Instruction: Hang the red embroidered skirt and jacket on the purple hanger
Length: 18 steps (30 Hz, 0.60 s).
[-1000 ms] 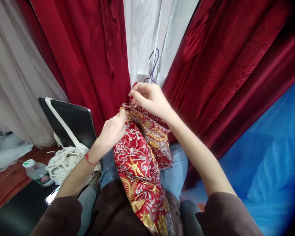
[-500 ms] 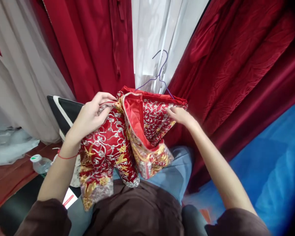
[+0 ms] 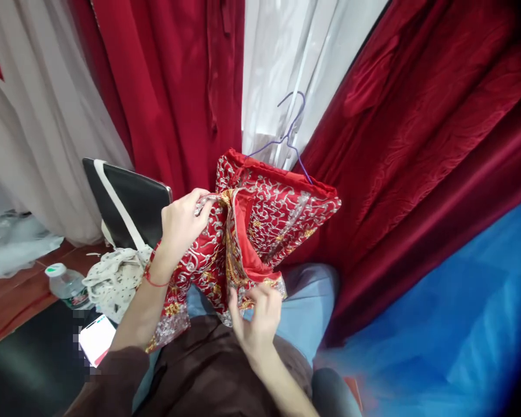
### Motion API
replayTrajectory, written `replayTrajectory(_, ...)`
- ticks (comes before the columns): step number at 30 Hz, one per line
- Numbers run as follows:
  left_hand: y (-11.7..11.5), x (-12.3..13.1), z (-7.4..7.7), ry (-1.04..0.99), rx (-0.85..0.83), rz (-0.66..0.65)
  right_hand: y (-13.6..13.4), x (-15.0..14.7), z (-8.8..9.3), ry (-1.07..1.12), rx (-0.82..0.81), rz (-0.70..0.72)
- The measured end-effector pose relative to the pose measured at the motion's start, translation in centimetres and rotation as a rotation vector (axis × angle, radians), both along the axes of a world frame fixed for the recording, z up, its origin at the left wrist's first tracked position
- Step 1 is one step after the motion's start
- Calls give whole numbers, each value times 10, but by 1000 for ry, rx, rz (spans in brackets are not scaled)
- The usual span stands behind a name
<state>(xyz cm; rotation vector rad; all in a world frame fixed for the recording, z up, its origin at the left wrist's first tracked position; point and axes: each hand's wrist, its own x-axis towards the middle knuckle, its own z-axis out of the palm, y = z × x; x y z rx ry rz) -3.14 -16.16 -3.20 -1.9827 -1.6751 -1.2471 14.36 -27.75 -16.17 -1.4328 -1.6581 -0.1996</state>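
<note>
A red embroidered jacket (image 3: 204, 246) with silver and gold stitching hangs over my lap, its bright red lining (image 3: 249, 252) turned outward along one front panel. My left hand (image 3: 186, 223) is closed on the jacket's upper edge, thumb and fingers pinching it. Lower down, my right hand (image 3: 258, 318) has its fingers curled at the bottom of the lined panel, the thumb a little apart from them; the fabric at the fingertips is partly covered. Behind lies a matching red embroidered piece (image 3: 282, 214) with a purple hanger (image 3: 289, 138) at its top.
Red garments (image 3: 169, 81) and white fabric (image 3: 269, 63) hang ahead. On my left are a black chair back (image 3: 139, 200), a dotted cloth bag (image 3: 115, 278), a plastic bottle (image 3: 67, 284) and a lit phone (image 3: 97, 339). Blue fabric (image 3: 451, 330) spreads at right.
My right hand has left the upper right of the hanger piece and come down to the jacket's lower panel. My left hand, still pinching the jacket edge, sits slightly lower and further right.
</note>
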Motion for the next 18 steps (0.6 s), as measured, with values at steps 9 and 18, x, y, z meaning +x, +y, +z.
replayTrajectory(9,-1,-18,-29,-74,-27,-43,87,20,-36,-60,-479,-9)
replayTrajectory(18,10,-62,-21,-322,-21,-350,90,108,89,576,-239,421)
